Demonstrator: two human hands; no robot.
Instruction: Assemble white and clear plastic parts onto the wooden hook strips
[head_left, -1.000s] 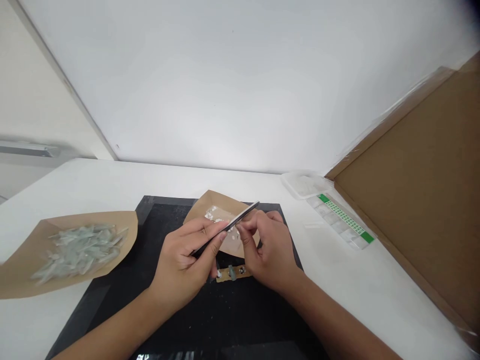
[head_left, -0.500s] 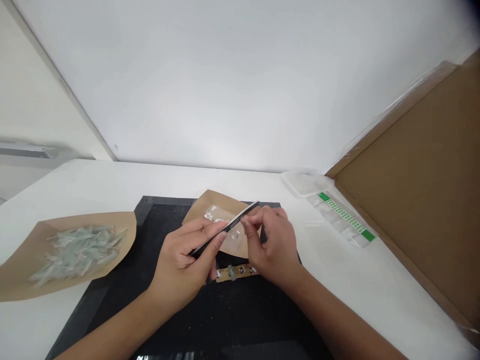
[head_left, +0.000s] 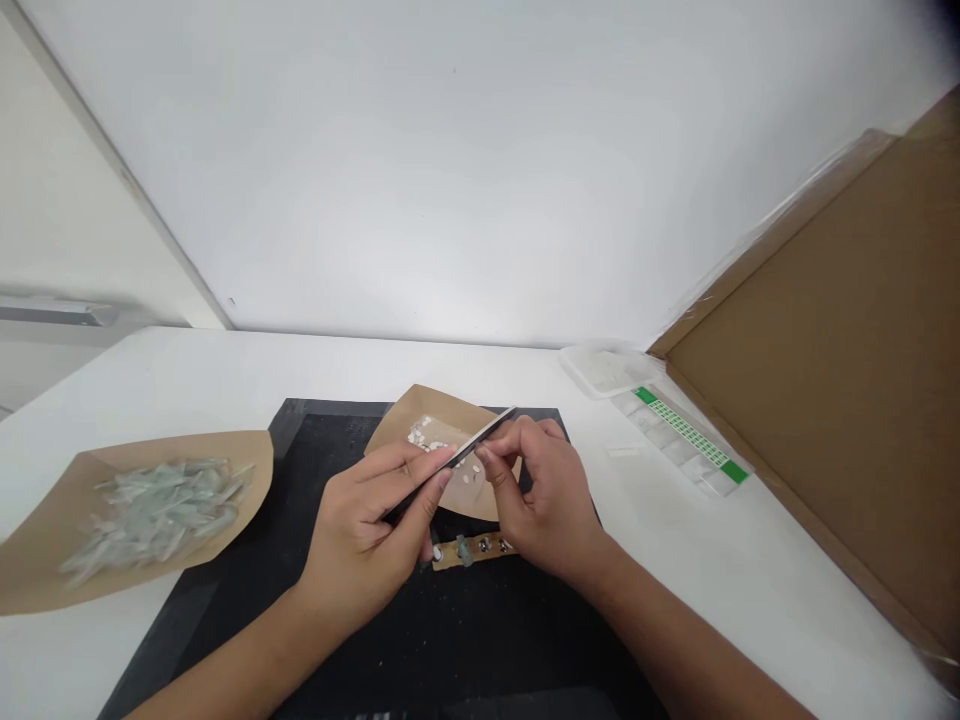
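My left hand (head_left: 367, 525) grips a thin black strip (head_left: 480, 436) with a pale upper edge, tilted up toward the right. My right hand (head_left: 546, 490) is closed in a pinch, its thumb and forefinger at the strip's underside near the far end. Whatever those fingertips hold, if anything, is too small to make out. Behind the hands lies a brown paper tray (head_left: 405, 408) with small white pieces (head_left: 421, 432). Below them, a tan strip (head_left: 448, 555) carries a greenish clear piece (head_left: 464, 550) and small shiny parts; my right hand covers its right end.
A black mat (head_left: 420, 640) lies under the work. On the left, a second brown paper tray (head_left: 259, 447) holds a pile of greenish clear slivers (head_left: 169, 505). To the right are a clear compartment box (head_left: 690, 440) with a green label, a whitish container (head_left: 607, 368) and a cardboard panel (head_left: 825, 380).
The fingers of my right hand have moved slightly left and down along the black strip. My left hand keeps its grip, and the view has shifted a little.
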